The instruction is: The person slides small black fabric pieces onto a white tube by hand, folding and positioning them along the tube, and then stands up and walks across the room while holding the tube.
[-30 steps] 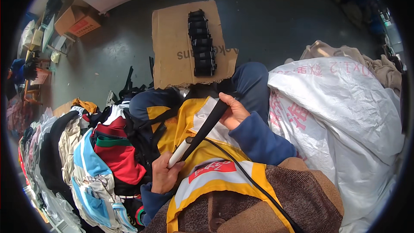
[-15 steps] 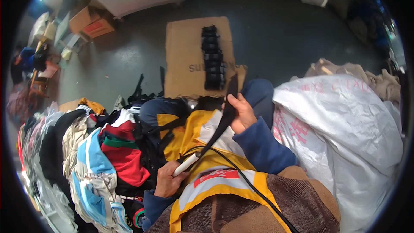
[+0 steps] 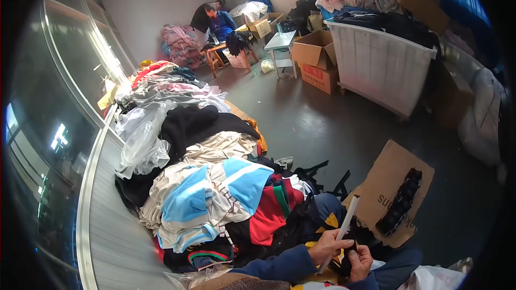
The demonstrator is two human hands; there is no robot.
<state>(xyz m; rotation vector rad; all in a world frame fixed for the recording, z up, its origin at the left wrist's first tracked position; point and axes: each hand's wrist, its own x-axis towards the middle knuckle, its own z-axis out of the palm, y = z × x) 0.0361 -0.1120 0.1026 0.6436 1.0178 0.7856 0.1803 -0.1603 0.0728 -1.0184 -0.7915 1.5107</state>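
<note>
My left hand (image 3: 329, 246) is closed around a slim white rod (image 3: 348, 216), which points up and away from me. Right beside it, my right hand (image 3: 360, 262) pinches a piece of black strap (image 3: 350, 249) with thumb and fingers; most of the strap is hidden by the hands. Both hands are close together over my lap. Just beyond them a flat cardboard sheet (image 3: 376, 188) lies at my knees, with a row of black folded bundles (image 3: 400, 201) on it.
A heap of clothes (image 3: 215, 193) spreads along the glass partition (image 3: 70, 75) on the left. Behind stand a white wheeled bin (image 3: 376, 64), an open carton (image 3: 318, 78) and a small white table (image 3: 280, 43). A person (image 3: 219, 24) sits far back. White sacking (image 3: 438, 278) lies at lower right.
The view has swung left and up, so the clothes heap and far room show. My hands have come together; before, the black strap was stretched between them. The rod stays in my left hand.
</note>
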